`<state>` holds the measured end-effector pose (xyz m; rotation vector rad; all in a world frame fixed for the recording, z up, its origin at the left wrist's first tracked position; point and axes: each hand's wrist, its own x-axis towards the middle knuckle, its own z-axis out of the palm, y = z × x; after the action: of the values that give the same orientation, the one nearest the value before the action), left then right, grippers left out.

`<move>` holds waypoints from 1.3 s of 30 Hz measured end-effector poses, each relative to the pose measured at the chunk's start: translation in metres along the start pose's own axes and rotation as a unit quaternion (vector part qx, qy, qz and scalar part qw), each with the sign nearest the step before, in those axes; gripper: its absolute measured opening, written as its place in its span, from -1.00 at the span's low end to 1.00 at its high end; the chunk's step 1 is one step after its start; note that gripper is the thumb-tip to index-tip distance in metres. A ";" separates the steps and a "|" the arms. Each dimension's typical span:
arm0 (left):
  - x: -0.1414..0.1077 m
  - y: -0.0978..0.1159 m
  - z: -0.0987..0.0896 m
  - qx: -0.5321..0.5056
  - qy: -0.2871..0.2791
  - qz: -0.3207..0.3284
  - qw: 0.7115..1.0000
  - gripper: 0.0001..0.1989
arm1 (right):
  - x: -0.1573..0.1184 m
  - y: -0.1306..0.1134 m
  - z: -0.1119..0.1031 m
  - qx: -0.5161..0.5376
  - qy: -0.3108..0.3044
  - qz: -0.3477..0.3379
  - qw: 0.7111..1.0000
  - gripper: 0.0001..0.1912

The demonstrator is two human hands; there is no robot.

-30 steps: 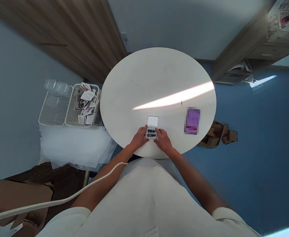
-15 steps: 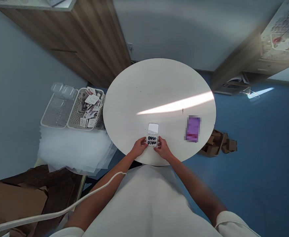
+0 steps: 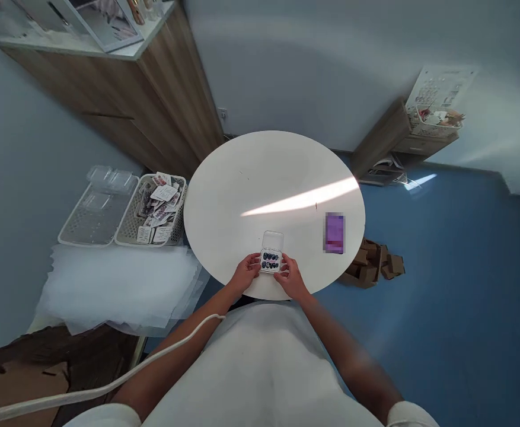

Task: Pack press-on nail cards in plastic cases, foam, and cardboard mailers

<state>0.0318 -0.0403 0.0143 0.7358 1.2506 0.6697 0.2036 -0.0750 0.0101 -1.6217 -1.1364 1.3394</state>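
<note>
A small clear plastic case [image 3: 271,271] stands with its lid [image 3: 273,239] raised at the near side of the white round table [image 3: 268,169]. Inside it, dark glossy press-on nails [image 3: 269,261] sit in two rows on a pale backing. My left hand [image 3: 245,273] grips the case's left side, fingers curled against the edge. On the opposite side, my right hand [image 3: 292,279] holds the right edge between thumb and fingers. The lid leans away from me, and neither hand touches it.
To the right on the table lies a pixelated purple item [image 3: 334,233]. Left of the table are a basket of printed cards [image 3: 164,193], a basket with clear cases [image 3: 99,204] and translucent sheets [image 3: 117,281]. Cardboard boxes [image 3: 369,267] lie on the floor at right. A white cable [image 3: 108,382] crosses my left arm.
My view has shifted, so more of the cabinet top and right-hand shelf shows. Both hands still hold the case; its lid now looks more see-through than before.
</note>
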 end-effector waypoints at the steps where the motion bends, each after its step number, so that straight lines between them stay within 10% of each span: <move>1: -0.005 0.004 -0.001 -0.016 -0.014 -0.003 1.000 -0.51 | -0.003 -0.005 0.001 0.008 0.008 -0.003 1.000 -0.34; 14: -0.065 0.050 -0.018 -0.064 -0.165 0.054 0.983 -0.54 | -0.033 -0.082 0.005 0.262 0.034 0.070 0.962 -0.54; 39: -0.091 0.038 -0.054 -0.205 -0.200 -0.010 0.958 -0.68 | -0.069 -0.100 0.040 0.318 0.009 0.005 0.948 -0.68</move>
<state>-0.0402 -0.0820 0.0895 0.4797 0.7162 0.6939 0.1416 -0.1062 0.1184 -1.1563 -0.5851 1.4947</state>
